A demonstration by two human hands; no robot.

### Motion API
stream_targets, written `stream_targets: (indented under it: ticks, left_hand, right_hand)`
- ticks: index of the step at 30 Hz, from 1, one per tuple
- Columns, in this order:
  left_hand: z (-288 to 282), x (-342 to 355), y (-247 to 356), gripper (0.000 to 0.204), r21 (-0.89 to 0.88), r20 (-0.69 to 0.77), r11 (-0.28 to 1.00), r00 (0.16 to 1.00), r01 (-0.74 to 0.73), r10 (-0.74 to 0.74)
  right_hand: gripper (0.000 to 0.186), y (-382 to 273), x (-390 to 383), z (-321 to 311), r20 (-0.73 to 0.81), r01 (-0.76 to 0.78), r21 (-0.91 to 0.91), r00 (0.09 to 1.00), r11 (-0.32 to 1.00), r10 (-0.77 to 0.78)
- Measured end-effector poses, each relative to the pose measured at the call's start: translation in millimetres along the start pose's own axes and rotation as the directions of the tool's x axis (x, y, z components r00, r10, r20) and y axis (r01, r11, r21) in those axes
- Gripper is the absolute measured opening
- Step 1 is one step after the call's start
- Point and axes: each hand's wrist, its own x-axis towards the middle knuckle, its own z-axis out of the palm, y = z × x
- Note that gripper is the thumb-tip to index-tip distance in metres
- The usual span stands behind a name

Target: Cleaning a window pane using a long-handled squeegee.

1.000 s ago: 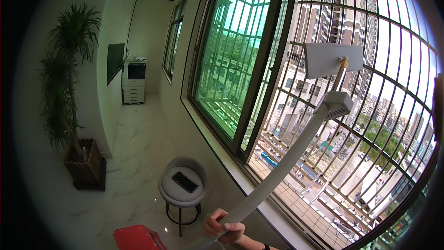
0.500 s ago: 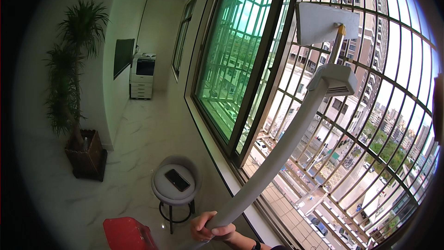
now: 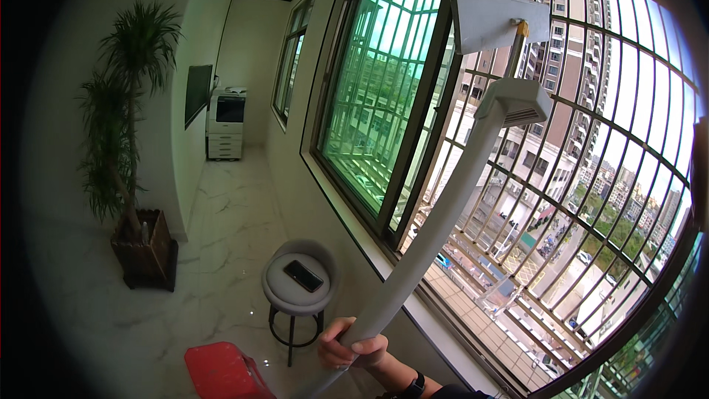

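A long, thick grey pole point(image 3: 425, 251) slants up from the lower middle across the window. At its top sits an angled, slotted grey piece point(image 3: 517, 102), and a thin metal rod with a yellow joint runs on to a flat white plate point(image 3: 484, 21). The plate is up in front of the window opening, near the metal bars; whether it touches anything I cannot tell. My right hand point(image 3: 353, 343), with a dark band on its wrist, is closed around the lower part of the pole. My left hand is out of view.
A green-tinted sliding window point(image 3: 377, 96) and barred opening point(image 3: 576, 148) run along the right. Close by stand a grey stool point(image 3: 277, 292) bearing a dark phone point(image 3: 303, 276) and a red chair-like thing point(image 3: 221, 371). Further off are a potted plant point(image 3: 148, 251) and a printer point(image 3: 225, 129).
The pole's top and white plate have shifted left and slightly up in view. My right hand, still gripping it, appears further right and higher. The stool and room have shifted right too.
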Motion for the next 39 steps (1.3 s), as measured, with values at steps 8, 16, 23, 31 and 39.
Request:
stream_targets:
  ticks: [8, 16, 23, 31, 39]
  left_hand:
    - [53, 5, -42, 0.029, 0.007, 0.155, 0.879, 0.869, -0.476, 0.469]
    - [-50, 14, 164, 0.025, 0.13, -0.369, 0.99, 0.924, -0.059, 0.104]
    - [-30, 65, 266, 0.04, -0.117, -0.332, 0.99, 0.937, 0.074, -0.109]
    - [-36, 145, 409, 0.041, -0.159, -0.229, 0.871, 0.875, -0.465, 0.426]
    - [-55, 172, 507, 0.019, -0.349, 0.03, 0.907, 0.964, -0.236, 0.263]
  right_hand:
    - [0.082, -57, 44, -4, 0.536, 0.012, 0.26, 0.83, 0.966, -0.155]
    - [0.074, -129, 61, -6, 0.13, 0.449, 0.302, 0.855, 0.841, -0.503]
    - [0.052, -226, 77, 1, -0.22, 0.449, -0.575, 0.72, 0.684, -0.658]
    - [0.046, -373, 106, -61, 0.039, 0.561, -0.402, 0.8, 0.724, -0.599]
    - [0.046, -458, 147, -80, 0.143, 0.585, -0.311, 0.808, 0.749, -0.571]
